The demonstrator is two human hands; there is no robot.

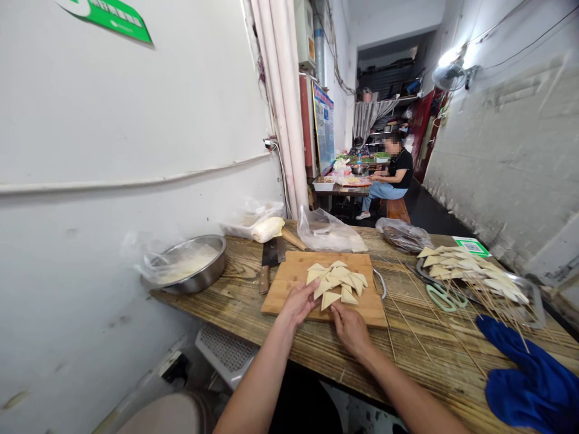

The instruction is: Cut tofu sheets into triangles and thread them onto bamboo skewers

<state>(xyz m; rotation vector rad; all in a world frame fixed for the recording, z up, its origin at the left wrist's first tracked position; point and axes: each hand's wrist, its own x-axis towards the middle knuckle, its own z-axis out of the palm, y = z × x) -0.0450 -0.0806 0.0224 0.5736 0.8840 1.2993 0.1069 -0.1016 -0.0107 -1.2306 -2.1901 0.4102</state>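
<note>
Pale, flat triangular slices [340, 277] lie in a loose pile on a wooden cutting board [283, 283]. My left hand [299, 303] is at the pile's left side, with its curled fingers and thumb closed at the edge of a slice. Below the pile, my right hand [350, 328] has its fingertips pinched together at the lower corner of the front triangular slice [330, 300]. Whatever is inside that pinch is too small to make out. Left of the board, a cleaver [265, 278] lies with its handle towards me.
Thin wooden skewers [409, 325] are scattered to the right, near green-handled scissors [446, 298] and a tray of skewered slices [470, 269]. A blue cloth [529, 374] lies at the right edge. A metal bowl [210, 265] stands left. Another person [398, 172] sits farther back.
</note>
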